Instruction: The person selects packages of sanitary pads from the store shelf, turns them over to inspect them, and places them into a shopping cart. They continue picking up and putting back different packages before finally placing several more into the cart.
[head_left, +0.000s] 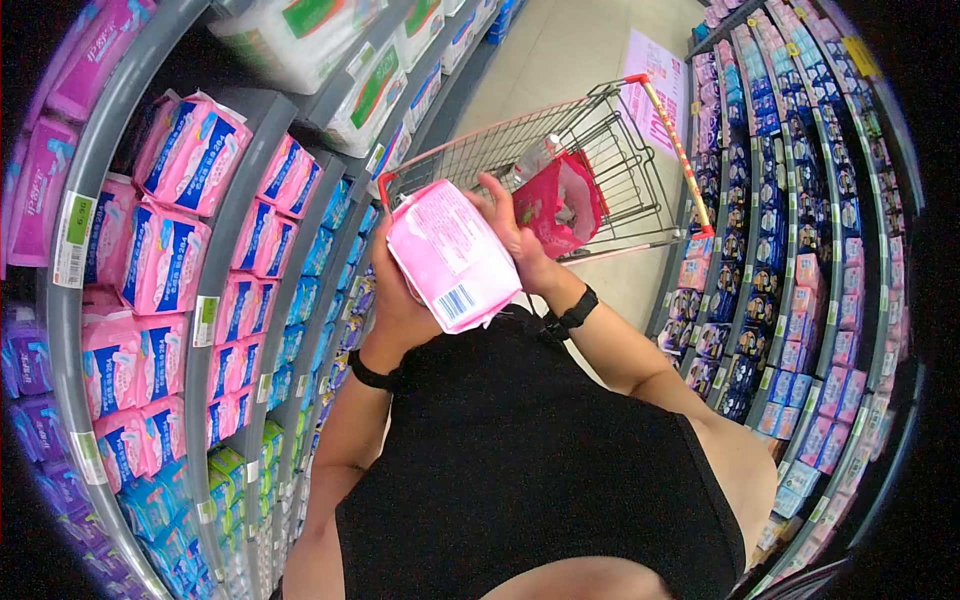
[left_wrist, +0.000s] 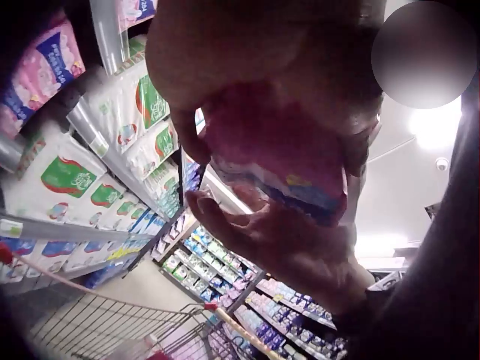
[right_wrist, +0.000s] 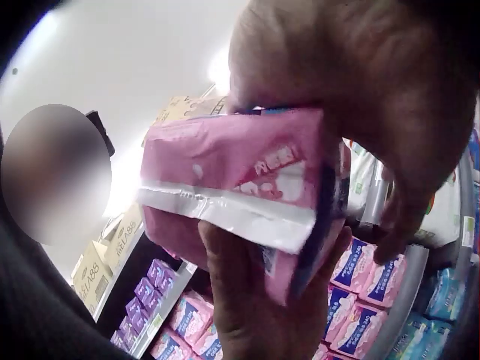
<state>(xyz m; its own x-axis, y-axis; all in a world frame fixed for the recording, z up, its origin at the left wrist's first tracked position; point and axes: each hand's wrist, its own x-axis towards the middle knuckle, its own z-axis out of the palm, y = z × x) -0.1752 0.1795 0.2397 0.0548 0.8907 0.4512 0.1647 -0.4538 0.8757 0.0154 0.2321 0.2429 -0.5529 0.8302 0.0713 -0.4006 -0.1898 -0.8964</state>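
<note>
A pink pack of sanitary pads (head_left: 450,245) is held up in front of the chest, its printed side and barcode facing the head camera. My left hand (head_left: 398,308) grips it from the left and underneath. On the other side my right hand (head_left: 525,245) lies close against the pack, its fingers extended past the upper edge. In the right wrist view, left-hand fingers (right_wrist: 244,296) press the pack (right_wrist: 232,161) near its white sealed seam. The left wrist view shows the right hand (left_wrist: 289,251) alongside the pack (left_wrist: 277,150), which is dark there.
A wire shopping cart (head_left: 620,190) with a pink bag (head_left: 560,215) inside stands just ahead. Shelves of pink packs (head_left: 165,255) and large white packs (head_left: 365,105) line the left. More stocked shelves (head_left: 765,200) run along the right. A pink floor sign (head_left: 652,90) lies beyond the cart.
</note>
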